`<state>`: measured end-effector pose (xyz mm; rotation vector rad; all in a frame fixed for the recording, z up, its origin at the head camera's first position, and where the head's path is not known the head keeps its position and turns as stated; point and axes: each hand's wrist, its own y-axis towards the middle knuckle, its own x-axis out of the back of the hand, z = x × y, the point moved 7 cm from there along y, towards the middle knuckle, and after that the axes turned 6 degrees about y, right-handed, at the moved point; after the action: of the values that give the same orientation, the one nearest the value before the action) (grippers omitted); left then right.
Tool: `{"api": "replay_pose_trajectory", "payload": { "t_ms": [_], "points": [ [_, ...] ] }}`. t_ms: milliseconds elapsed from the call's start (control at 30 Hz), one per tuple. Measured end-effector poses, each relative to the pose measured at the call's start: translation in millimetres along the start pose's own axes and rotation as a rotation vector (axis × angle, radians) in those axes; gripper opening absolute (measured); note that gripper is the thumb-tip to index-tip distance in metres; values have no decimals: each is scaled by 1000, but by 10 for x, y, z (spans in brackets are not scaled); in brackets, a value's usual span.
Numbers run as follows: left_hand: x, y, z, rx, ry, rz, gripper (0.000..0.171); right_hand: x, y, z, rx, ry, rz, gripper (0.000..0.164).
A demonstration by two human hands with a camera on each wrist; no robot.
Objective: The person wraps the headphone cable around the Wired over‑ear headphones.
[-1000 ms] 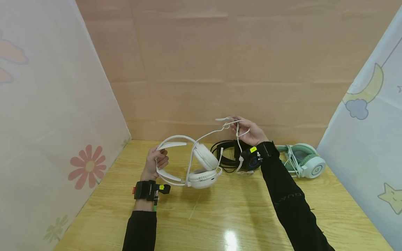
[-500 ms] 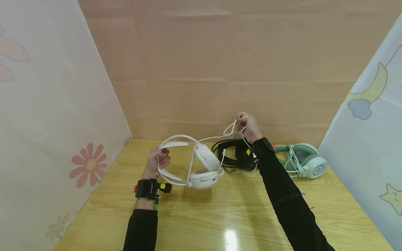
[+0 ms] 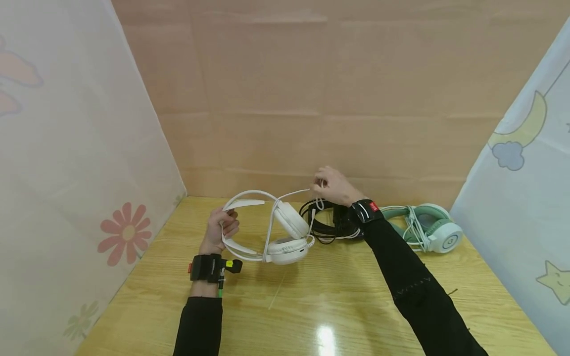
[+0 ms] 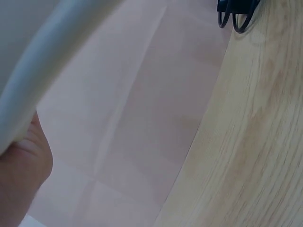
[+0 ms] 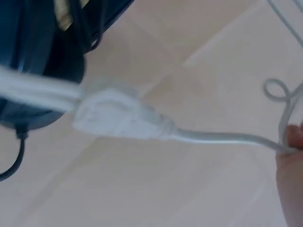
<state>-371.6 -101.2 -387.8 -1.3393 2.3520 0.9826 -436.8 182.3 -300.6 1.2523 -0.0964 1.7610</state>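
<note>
My left hand [image 3: 218,230] grips the headband of a pair of white headphones [image 3: 289,251], held above the table with the ear cups to the right. A thin microphone boom stands up by the cups. In the left wrist view the headband [image 4: 52,54] crosses close to the lens beside part of my hand [image 4: 23,172]. My right hand [image 3: 337,188], back turned up, pinches the white cable [image 3: 291,193] that runs from the headphones. The right wrist view shows a small cable loop at my fingers and a blurred white cable junction [image 5: 118,113].
Black headphones [image 3: 327,231] with a black cable lie behind, partly hidden by my right hand and wrist. Green-and-white headphones [image 3: 445,235], white cable wound around them, lie at the right. A brown paper wall [image 3: 267,99] backs the wooden table [image 3: 356,301], with printed side panels.
My right hand first rose and curled in with the white cable, then swung left and slightly down, turning its back up. My left hand and the white headphones stay almost in place.
</note>
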Motion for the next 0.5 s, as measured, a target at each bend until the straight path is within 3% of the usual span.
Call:
{"api": "replay_pose_trajectory", "payload": {
  "t_ms": [133, 200, 367, 500],
  "points": [
    [11, -1, 6, 3, 17, -13, 35, 27, -25, -147, -50, -125, -34, 37],
    [25, -12, 3, -1, -1, -19, 36, 49, -57, -250, -66, -159, -57, 33],
    [24, -23, -2, -2, -6, -6, 37, 42, -134, -387, 25, -261, -69, 23],
    [-69, -11, 35, 32, 4, 72, 37, 3, -143, -413, 83, -320, -86, 18]
  ]
}}
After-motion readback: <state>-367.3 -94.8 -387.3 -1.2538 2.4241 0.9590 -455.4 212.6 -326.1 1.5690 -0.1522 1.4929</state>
